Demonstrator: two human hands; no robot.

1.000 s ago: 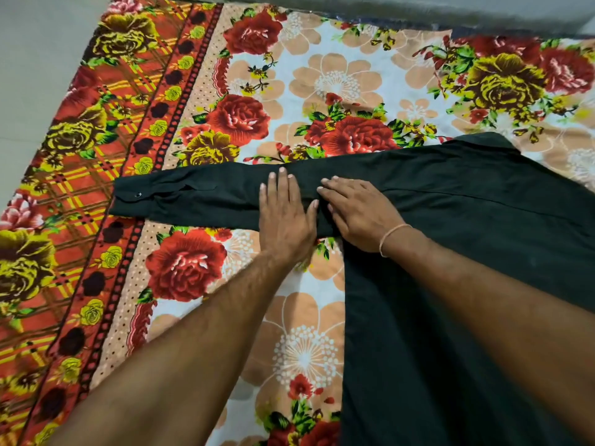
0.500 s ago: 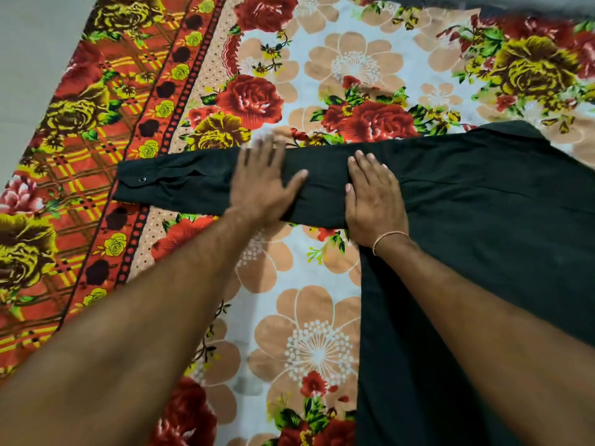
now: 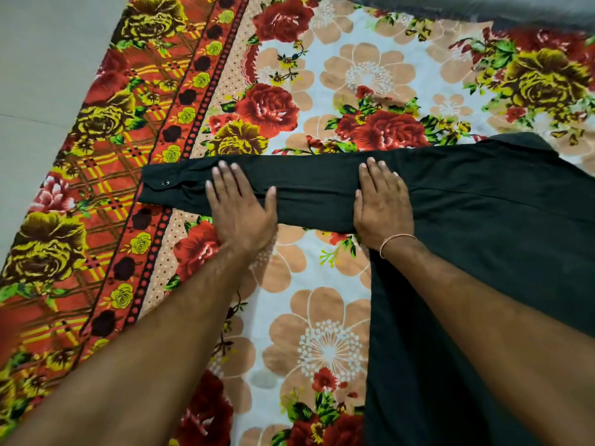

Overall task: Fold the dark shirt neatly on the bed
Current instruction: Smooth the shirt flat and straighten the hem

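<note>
I have both hands down flat on the dark shirt (image 3: 483,220), which lies spread on the floral bedsheet (image 3: 322,317). My left hand (image 3: 240,207) presses palm-down on the sleeve (image 3: 309,191), fingers straight and slightly fanned, thumb stretched out toward my right; the heel of that palm hangs off the near edge of the sleeve onto the sheet. My right hand (image 3: 383,204) lies the same way, released and flat, fingers together and pointing away from me, sitting where the sleeve meets the shirt's body. Neither hand grips or pinches any cloth; they only press on it. A stretch of sleeve runs bare between the two hands, and beyond my left hand the sleeve carries on outward to the cuff (image 3: 161,185), where a small button (image 3: 165,182) shows just past my fingertips. The shirt's body spreads out to the right of my right hand and runs back toward me under my right forearm, down to the bottom edge of the view. The collar (image 3: 521,140) sits beyond and to the right of my right hand. A thin thread bracelet (image 3: 394,241) circles my right wrist. Past the cuff, further out on my left side, the sheet's red patterned border gives way to a plain grey floor (image 3: 42,75).
</note>
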